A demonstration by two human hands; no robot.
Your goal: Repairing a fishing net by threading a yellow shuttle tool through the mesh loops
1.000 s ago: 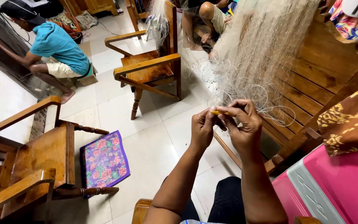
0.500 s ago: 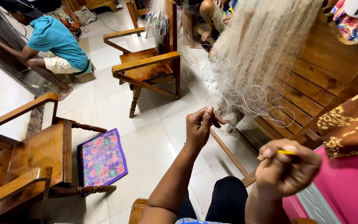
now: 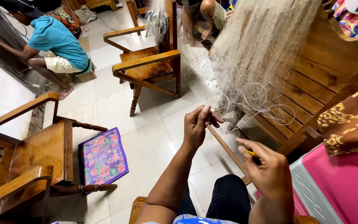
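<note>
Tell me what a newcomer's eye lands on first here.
A great pale tangle of fishing net hangs over the slatted wooden bench at upper right. The left hand pinches its lower edge at centre; the right hand holds a thin yellow netting needle. A purple floral cushion lies on the floor at left.

Wooden armchair (image 3: 148,68), floral cushion (image 3: 102,157), crouching person in a blue shirt (image 3: 56,39)

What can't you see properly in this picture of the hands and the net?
- Small yellow tool in the right hand, head view: the fingers cover most of it.
- Pale tangled fishing net: its top runs off the upper edge.
- Net thread pinched by the left hand: too thin to follow.
- Person in the turquoise shirt: the head is cut off by the top edge.
</note>
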